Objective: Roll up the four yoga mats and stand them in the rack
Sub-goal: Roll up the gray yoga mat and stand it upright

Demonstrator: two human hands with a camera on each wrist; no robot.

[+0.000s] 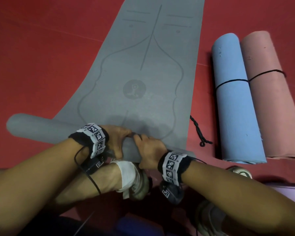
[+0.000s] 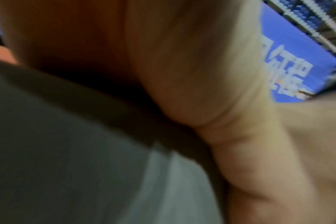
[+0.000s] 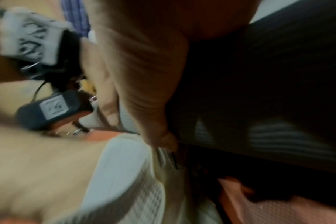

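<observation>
A grey yoga mat [image 1: 143, 74] lies flat on the red floor, its near end wound into a thin roll [image 1: 41, 130] that runs across in front of me. My left hand [image 1: 119, 142] and right hand [image 1: 148, 150] sit side by side at the middle of the roll, fingers curled over it. In the left wrist view my left hand's palm [image 2: 182, 75] presses against the grey mat [image 2: 67, 151], blurred. In the right wrist view my right hand [image 3: 144, 75] is wrapped on the dark roll [image 3: 269, 75]. A blue rolled mat [image 1: 235, 103] and a pink rolled mat [image 1: 271, 99] lie to the right, each tied with black cord.
A loose black cord [image 1: 198, 132] lies on the floor by the grey mat's right edge. My foot in a white sock [image 1: 128, 174] is tucked just behind the roll. A pale lilac mat corner [image 1: 289, 193] shows at the lower right. No rack is in view.
</observation>
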